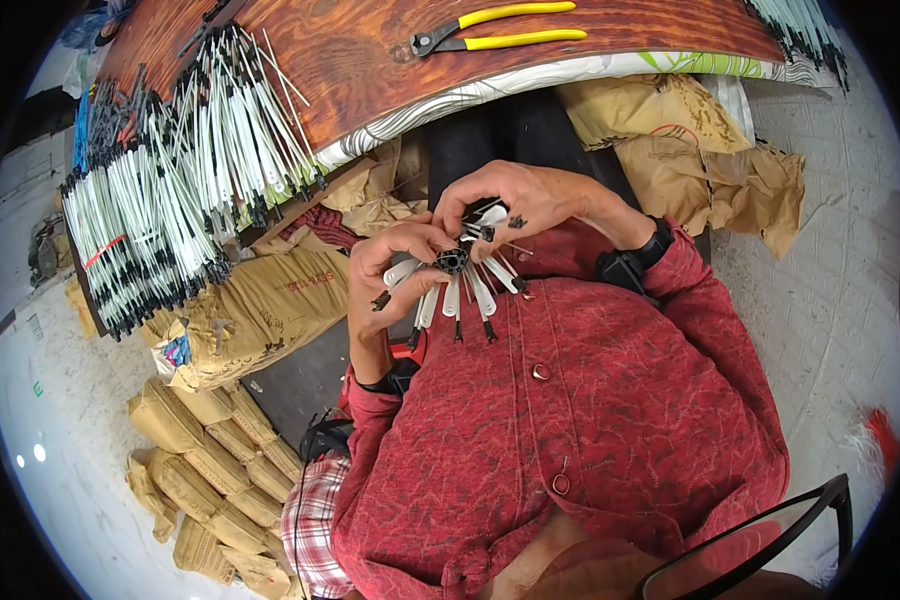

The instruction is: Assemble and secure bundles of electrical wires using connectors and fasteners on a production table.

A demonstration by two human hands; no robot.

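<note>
My left hand (385,275) grips a small black hub (453,261) from which several white ribs with black tips (470,300) fan out downward over my red shirt. My right hand (515,200) comes from the right and pinches a white rib and small black pieces (485,218) just above the hub. Both hands meet close to my chest, below the edge of a wooden board (370,70).
Heaps of white ribs with black ends (170,190) lie on the board's left part. Yellow-handled pliers (500,30) rest at its top. More ribs (800,30) sit at the top right. Tan sacks (220,460) pile on the floor left; brown paper bags (690,150) lie right.
</note>
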